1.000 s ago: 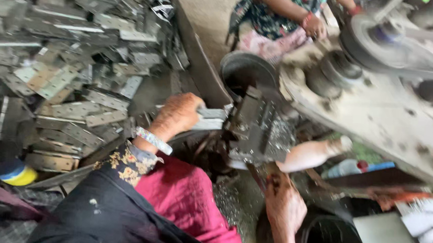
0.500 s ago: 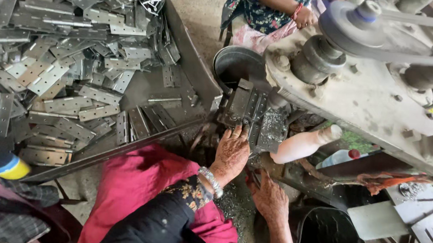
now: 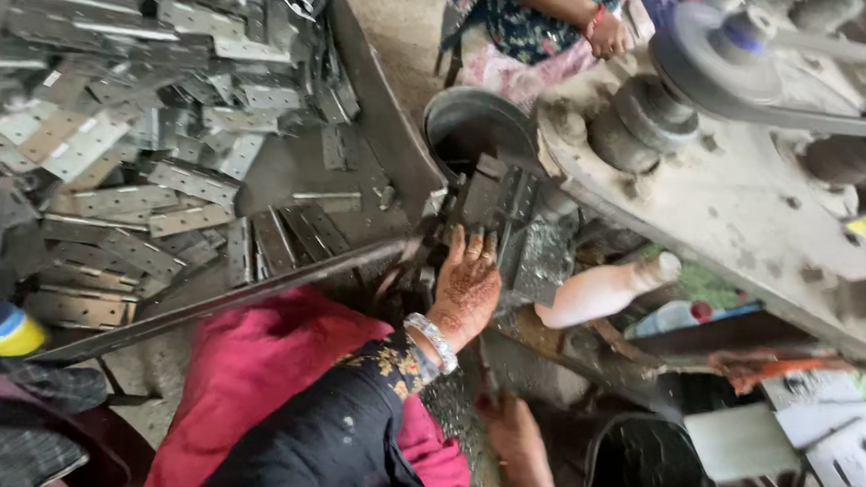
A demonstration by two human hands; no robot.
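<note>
Cluttered workshop bench, viewed from above. Far left: tray [image 3: 380, 120] heaped with flat metal hinges [image 3: 118, 154]. Centre: left hand [image 3: 465, 286], fingers extended and flat, pressing on dark metal die block [image 3: 496, 202] at near edge of press machine [image 3: 757, 193]; nothing clasped. Right hand [image 3: 507, 429] lower, near, blurred; grip cannot be told. Pale plastic bottle [image 3: 600, 292] lies just right of the hand. Far: another person's hand [image 3: 606, 35].

A metal workshop — heaps of stamped hinge plates [image 3: 138, 145] beside a belt-driven press machine [image 3: 747, 193].
</note>
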